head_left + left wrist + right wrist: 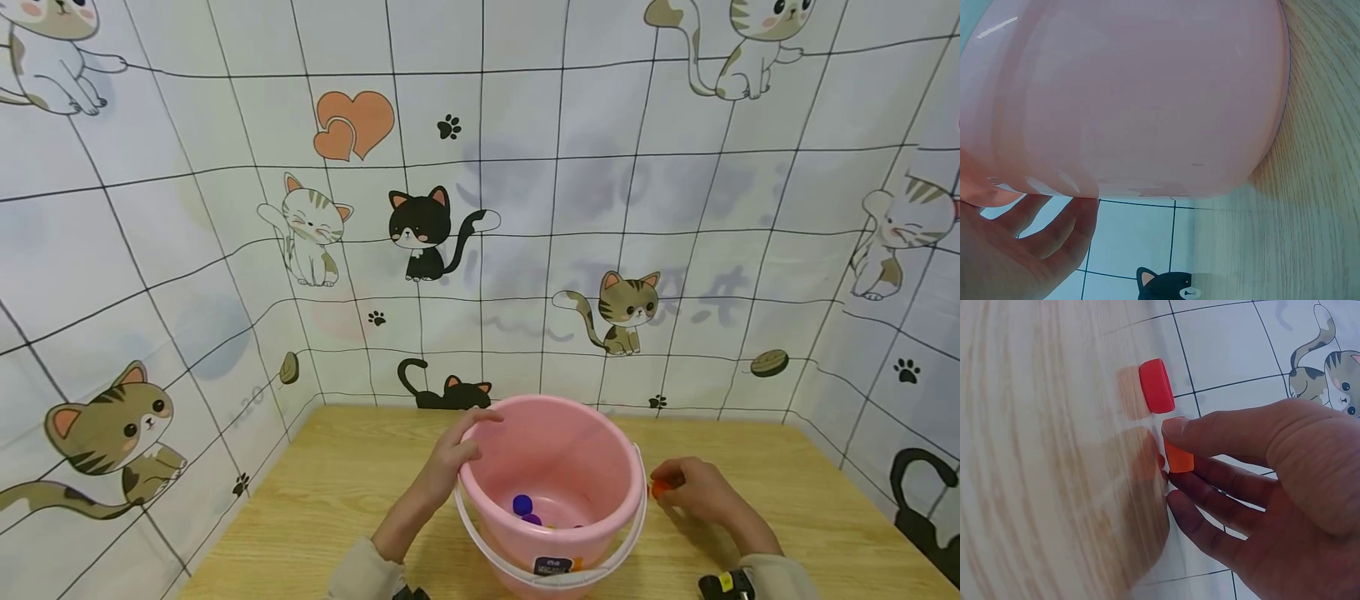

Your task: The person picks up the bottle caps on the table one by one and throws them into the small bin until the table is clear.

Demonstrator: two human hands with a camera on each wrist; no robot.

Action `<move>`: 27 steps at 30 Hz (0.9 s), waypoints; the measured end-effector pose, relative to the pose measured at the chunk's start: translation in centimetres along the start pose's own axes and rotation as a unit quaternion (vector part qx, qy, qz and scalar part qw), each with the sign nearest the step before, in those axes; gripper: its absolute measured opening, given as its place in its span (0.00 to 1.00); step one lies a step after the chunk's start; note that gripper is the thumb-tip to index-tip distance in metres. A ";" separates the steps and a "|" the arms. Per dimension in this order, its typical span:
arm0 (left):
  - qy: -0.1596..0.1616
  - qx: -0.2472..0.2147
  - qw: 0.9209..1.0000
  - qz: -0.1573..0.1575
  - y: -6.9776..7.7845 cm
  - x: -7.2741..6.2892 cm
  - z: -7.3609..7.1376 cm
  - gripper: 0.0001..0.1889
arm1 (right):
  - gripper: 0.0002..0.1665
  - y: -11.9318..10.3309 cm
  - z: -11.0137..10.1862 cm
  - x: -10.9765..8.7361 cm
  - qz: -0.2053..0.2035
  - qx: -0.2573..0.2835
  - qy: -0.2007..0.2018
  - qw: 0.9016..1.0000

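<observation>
A pink bucket (551, 467) with a white handle (480, 546) stands upright on the wooden table. My left hand (452, 454) grips its rim at the left, the thumb over the rim; in the left wrist view its fingers (1075, 234) lie against the outer wall. To the right of the bucket, my right hand (701, 493) pinches a small orange cap-like piece (1179, 453) between thumb and fingers, close over the table. A red piece of similar size (1157, 386) rests on the table just beyond the fingertips.
Inside the bucket lie a small round blue piece (522, 504) and a purple one (532, 518), partly hidden by the near rim. The wooden table (360, 467) ends at a wall (517, 333) covered in cat-print sheeting, which also closes off both sides.
</observation>
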State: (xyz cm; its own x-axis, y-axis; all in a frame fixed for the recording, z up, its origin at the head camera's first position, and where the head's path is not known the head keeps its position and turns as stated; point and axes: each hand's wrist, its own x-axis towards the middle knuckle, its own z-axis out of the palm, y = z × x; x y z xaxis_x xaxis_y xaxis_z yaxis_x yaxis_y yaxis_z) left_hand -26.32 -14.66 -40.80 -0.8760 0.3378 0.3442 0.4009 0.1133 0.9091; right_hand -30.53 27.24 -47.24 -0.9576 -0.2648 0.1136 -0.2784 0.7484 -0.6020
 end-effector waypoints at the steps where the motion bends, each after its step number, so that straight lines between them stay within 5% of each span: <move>1: 0.000 0.002 1.000 0.000 0.0 0.0 0.0 0.29 | 0.21 0.0 0.0 0.0 0.005 0.003 0.000 1.000; 27: -0.005 0.012 1.000 0.020 -0.3 0.0 -0.1 0.29 | 0.17 0.1 0.1 -0.1 -0.031 0.010 -0.012 0.999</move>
State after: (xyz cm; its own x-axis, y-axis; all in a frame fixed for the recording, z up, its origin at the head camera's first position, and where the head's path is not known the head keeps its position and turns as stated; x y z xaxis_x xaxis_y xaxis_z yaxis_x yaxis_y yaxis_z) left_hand -26.51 -14.80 -41.02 -0.8561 0.3527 0.3777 0.4421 0.1215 0.8887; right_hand -30.45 27.26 -47.36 -0.9365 -0.3248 0.1322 -0.3351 0.7179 -0.6102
